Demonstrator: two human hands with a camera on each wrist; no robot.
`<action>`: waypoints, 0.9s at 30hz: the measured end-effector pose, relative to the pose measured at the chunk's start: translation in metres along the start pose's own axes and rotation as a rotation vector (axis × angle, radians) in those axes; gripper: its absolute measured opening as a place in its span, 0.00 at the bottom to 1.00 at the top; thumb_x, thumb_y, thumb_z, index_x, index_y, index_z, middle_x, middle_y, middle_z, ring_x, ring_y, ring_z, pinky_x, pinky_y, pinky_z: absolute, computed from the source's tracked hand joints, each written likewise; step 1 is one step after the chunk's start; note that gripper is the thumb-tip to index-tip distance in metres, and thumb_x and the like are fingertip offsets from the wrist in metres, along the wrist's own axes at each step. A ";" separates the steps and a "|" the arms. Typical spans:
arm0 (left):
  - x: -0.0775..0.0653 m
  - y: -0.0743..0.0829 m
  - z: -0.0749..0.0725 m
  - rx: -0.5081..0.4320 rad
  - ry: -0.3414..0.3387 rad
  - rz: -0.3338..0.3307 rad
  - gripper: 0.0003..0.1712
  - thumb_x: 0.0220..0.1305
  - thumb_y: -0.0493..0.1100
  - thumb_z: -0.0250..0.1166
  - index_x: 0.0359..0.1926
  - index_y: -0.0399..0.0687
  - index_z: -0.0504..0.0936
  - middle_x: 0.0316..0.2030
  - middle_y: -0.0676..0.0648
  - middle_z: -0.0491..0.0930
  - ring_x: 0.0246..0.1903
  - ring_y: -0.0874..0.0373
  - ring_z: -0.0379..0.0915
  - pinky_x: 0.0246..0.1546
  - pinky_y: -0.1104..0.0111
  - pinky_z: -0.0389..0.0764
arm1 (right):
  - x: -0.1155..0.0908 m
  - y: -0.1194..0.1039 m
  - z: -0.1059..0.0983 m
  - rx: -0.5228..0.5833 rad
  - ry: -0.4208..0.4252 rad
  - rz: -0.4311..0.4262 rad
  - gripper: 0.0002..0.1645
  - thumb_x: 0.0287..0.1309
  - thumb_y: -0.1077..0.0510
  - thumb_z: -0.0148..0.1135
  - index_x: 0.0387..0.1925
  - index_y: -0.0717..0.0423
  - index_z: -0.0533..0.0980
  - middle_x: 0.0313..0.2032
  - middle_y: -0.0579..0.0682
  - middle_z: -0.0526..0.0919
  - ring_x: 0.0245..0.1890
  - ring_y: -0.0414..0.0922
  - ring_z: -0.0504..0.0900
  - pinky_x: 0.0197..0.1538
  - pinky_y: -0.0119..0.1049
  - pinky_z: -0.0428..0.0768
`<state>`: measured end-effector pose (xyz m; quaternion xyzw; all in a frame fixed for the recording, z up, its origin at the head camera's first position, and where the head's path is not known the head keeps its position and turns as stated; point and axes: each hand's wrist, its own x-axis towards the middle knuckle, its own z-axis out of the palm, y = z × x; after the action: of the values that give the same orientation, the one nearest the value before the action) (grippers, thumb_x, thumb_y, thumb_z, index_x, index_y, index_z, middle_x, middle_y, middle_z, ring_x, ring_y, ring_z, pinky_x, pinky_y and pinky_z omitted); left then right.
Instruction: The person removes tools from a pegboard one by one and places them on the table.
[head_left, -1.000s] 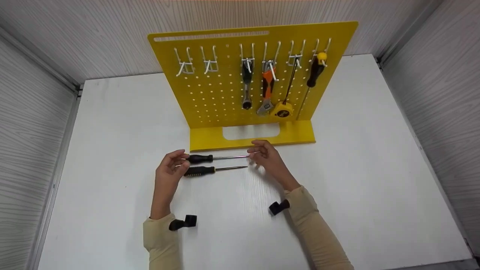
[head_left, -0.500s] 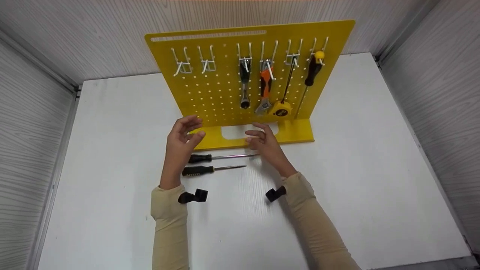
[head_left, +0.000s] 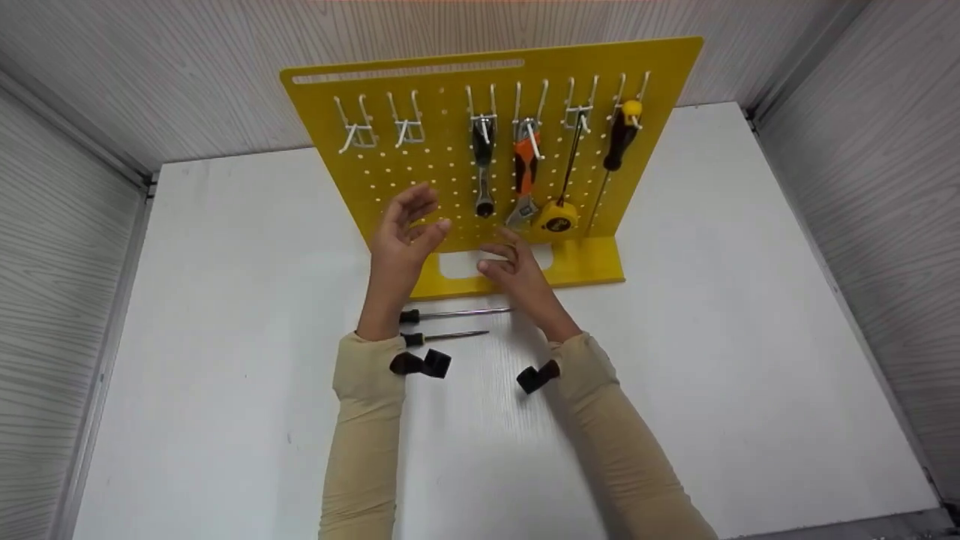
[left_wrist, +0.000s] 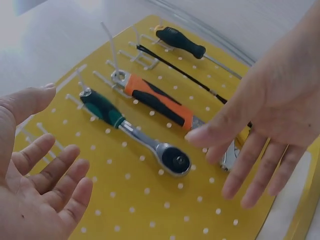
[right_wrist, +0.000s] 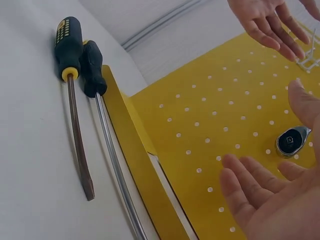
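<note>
The left hand [head_left: 405, 244] and right hand [head_left: 521, 277], fingers relaxed, are held before one pegboard [head_left: 457, 161], where one ratchet [left_wrist: 137, 134], one adjustable wrench [left_wrist: 157, 102], one tape measure [head_left: 559, 217] (label illegible) and one yellow-capped screwdriver [head_left: 619, 142] are hung; two black-handled screwdrivers [right_wrist: 69, 55] are laid below.

Workshop-type setting: yellow pegboard [head_left: 457, 135], 4 hung tools [head_left: 527, 169], white tabletop [head_left: 225, 300].

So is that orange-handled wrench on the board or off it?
On. The wrench hangs from the yellow pegboard: in the left wrist view, a white hook passes through the hole at its handle's end.
</note>
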<state>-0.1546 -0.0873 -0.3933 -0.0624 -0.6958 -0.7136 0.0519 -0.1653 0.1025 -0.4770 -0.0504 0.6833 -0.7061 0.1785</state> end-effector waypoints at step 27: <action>0.050 0.003 0.044 0.113 0.040 0.009 0.34 0.58 0.44 0.70 0.64 0.43 0.68 0.58 0.45 0.73 0.58 0.56 0.69 0.58 0.60 0.70 | 0.019 -0.017 0.008 0.027 0.132 -0.007 0.44 0.66 0.49 0.57 0.74 0.46 0.44 0.69 0.52 0.64 0.67 0.45 0.67 0.67 0.41 0.70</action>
<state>-0.2028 -0.0430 -0.3816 -0.0482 -0.7336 -0.6740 0.0725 -0.1836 0.0889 -0.4635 -0.0037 0.6839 -0.7176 0.1314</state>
